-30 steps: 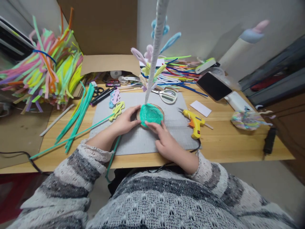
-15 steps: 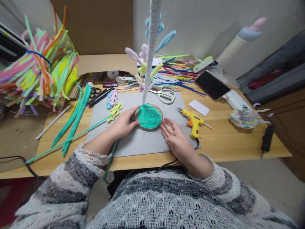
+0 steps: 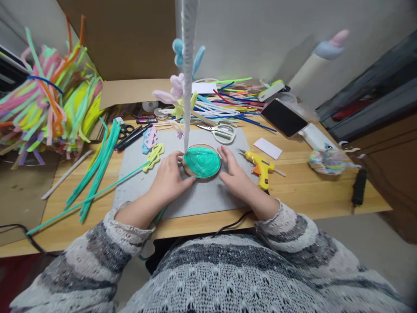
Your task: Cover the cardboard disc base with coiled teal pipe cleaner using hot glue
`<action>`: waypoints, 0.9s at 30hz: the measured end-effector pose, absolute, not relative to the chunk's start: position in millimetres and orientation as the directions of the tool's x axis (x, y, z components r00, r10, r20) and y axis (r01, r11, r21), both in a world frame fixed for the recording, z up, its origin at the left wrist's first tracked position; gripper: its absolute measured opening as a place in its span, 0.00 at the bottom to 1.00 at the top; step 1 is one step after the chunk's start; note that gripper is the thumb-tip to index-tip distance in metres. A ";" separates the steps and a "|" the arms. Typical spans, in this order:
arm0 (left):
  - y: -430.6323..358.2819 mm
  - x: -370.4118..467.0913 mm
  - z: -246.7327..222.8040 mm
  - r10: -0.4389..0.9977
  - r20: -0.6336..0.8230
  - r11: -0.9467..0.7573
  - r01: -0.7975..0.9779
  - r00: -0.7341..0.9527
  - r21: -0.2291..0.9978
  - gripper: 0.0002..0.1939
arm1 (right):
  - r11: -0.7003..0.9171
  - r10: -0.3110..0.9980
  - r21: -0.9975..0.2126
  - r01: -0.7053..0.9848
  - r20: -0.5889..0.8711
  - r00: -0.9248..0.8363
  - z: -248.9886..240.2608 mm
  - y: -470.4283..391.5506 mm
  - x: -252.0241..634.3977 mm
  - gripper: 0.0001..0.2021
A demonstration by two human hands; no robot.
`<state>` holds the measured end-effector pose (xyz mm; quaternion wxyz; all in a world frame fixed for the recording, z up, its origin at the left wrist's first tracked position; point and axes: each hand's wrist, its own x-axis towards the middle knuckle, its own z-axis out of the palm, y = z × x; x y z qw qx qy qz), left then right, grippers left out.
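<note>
A round wooden base topped with coiled green pipe cleaner [image 3: 202,162] lies on a grey mat [image 3: 195,202]. From its left edge rises a tall white wrapped stem [image 3: 187,87] bearing blue, pink and yellow fuzzy petals. My left hand [image 3: 171,176] grips the base's left rim, fingers behind and thumb in front. Around the right rim curves my right hand [image 3: 235,174], its thumb and fingers apart; whether it touches the rim is hard to tell. Left of the base are zigzag yellow [image 3: 154,157] and pink-blue pieces [image 3: 150,139].
A yellow glue gun [image 3: 262,167] with a black cable lies right of my right hand. Scissors [image 3: 223,132] are behind the base. Green pipe cleaners [image 3: 100,169] and a big colourful bundle [image 3: 48,100] occupy the left. A phone [image 3: 284,117] rests at the back right.
The base and white stem have turned slightly, with the petals further left of the stem. My right hand has gone from flat, palm up, to curved around the right rim. The view has shifted.
</note>
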<state>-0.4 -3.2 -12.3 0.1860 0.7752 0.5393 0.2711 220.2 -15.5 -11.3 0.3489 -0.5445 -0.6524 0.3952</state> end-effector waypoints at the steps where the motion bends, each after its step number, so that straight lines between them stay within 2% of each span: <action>1: -2.4 -0.9 -13.2 0.940 0.214 -0.342 0.728 0.267 0.594 0.36 | 0.146 0.981 -0.832 0.535 0.049 -0.190 -11.7 -14.8 217.8 0.43; 3: -0.6 -1.7 -14.7 0.944 0.203 -0.330 0.704 0.262 0.629 0.35 | 0.202 0.972 -0.694 0.691 0.055 -0.228 -12.8 -14.2 213.6 0.42; 5: 1.1 -2.1 -16.1 0.943 0.188 -0.327 0.667 0.274 0.669 0.34 | 0.237 0.967 -0.590 0.772 0.066 -0.246 -14.0 -14.8 210.5 0.40; 9: 3.6 -3.2 -17.0 0.942 0.155 -0.315 0.625 0.297 0.714 0.34 | 0.301 0.954 -0.447 0.843 0.145 -0.263 -16.8 -18.3 207.0 0.36; 13: 4.9 -5.4 -12.9 0.944 0.138 -0.305 0.635 0.299 0.710 0.34 | 0.317 0.947 -0.344 0.884 0.166 -0.275 -19.7 -20.5 204.4 0.39; 17: 6.6 -7.6 -11.2 0.945 0.107 -0.291 0.646 0.309 0.705 0.32 | 0.303 0.952 -0.321 0.897 0.155 -0.265 -22.2 -20.0 203.5 0.38; 22: 8.2 -6.9 -16.8 0.923 0.109 -0.312 0.552 0.369 0.774 0.31 | 0.300 0.953 -0.338 0.892 0.147 -0.265 -24.0 -19.5 203.1 0.38; 27: -4.0 2.4 -13.6 0.947 0.084 -0.271 0.631 0.310 0.727 0.28 | 0.339 0.940 -0.416 0.844 0.118 -0.319 -26.4 -13.8 210.5 0.38</action>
